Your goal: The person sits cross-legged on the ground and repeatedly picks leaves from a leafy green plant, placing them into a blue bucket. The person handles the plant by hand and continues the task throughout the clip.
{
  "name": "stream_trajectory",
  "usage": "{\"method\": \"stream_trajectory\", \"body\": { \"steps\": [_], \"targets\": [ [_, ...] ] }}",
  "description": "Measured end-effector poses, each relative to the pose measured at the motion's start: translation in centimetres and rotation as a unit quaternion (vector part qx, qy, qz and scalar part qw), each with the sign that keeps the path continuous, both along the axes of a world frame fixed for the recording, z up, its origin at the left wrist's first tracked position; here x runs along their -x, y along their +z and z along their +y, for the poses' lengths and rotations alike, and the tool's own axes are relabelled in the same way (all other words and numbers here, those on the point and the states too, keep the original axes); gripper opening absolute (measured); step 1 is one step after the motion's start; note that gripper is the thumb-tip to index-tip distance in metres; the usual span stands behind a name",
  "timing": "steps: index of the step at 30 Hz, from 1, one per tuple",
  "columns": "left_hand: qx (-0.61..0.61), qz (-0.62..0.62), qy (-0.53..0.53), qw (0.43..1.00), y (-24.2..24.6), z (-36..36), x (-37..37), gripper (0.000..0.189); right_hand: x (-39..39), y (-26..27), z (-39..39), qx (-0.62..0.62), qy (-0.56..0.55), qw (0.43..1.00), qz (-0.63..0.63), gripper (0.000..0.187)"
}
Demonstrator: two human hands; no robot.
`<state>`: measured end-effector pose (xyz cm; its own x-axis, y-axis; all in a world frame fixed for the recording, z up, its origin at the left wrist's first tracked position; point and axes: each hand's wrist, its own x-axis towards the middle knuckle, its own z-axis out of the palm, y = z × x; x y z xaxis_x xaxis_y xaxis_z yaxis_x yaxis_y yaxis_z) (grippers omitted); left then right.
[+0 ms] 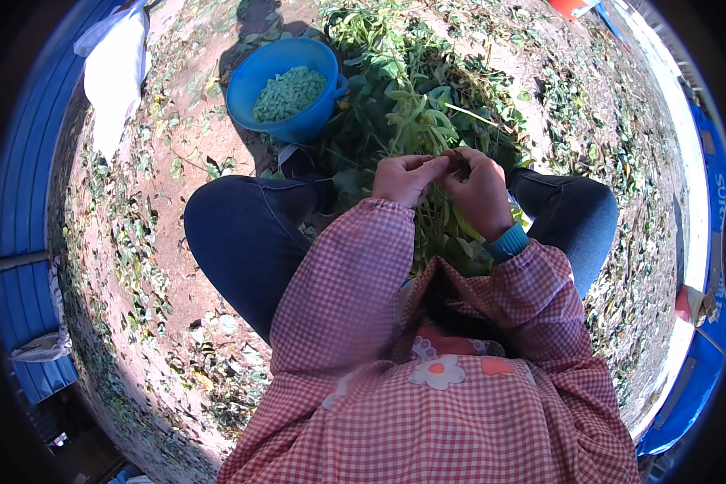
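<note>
My left hand (406, 179) and my right hand (478, 190) meet at the fingertips over a bundle of green bean plants (423, 124) with pods, which lies across my lap between my knees. The left thumb and forefinger pinch close to the right hand's fingers; a small dark bit of plant shows at the right fingers. What exactly each hand grips is partly hidden by the fingers. Ahead and to the left stands a blue plastic basin (311, 121), partly filled with pale green shelled beans (290, 94).
Cut leafy plants (363, 103) are heaped beyond my hands, beside the basin. Loose leaves litter the ground. A white sack (115, 78) lies at the upper left, near blue corrugated sheeting (24, 151). A red container (572, 7) stands at the top right edge.
</note>
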<state>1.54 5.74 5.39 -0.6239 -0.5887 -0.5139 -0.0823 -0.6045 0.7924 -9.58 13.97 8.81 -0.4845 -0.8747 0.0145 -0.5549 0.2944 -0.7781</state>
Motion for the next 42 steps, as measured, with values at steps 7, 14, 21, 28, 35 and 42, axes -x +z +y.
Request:
{"method": "stream_trajectory", "body": {
  "steps": [7, 14, 21, 28, 35, 42],
  "targets": [
    [0.064, -0.081, -0.002, 0.995, -0.4, -0.7, -0.4, 0.032, 0.5, -1.3, 0.1, 0.023, 0.064, 0.995, -0.068, 0.026],
    [0.011, -0.028, -0.029, 0.999, 0.6, -1.0, -0.9, 0.035, 1.8, -1.1, -0.5, -0.068, 0.061, 0.996, -0.022, 0.028],
    [-0.012, 0.017, -0.069, 0.997, 0.7, -1.5, -1.5, 0.039, 2.3, 0.2, -0.6, -0.094, 0.133, 0.963, -0.213, 0.024],
    [0.26, -0.034, -0.07, 0.963, 0.3, -0.8, -1.2, 0.047, 2.8, 1.4, -0.4, -0.126, 0.043, 0.897, -0.421, 0.025],
    [0.37, -0.073, -0.089, 0.922, -0.2, -0.9, -1.1, 0.048, 3.2, 1.1, -0.4, -0.126, 0.051, 0.883, -0.449, 0.027],
    [0.407, -0.094, -0.084, 0.905, -0.1, -0.8, -1.0, 0.047, 3.8, 0.6, -0.4, -0.124, 0.067, 0.868, -0.475, 0.025]
  ]
}}
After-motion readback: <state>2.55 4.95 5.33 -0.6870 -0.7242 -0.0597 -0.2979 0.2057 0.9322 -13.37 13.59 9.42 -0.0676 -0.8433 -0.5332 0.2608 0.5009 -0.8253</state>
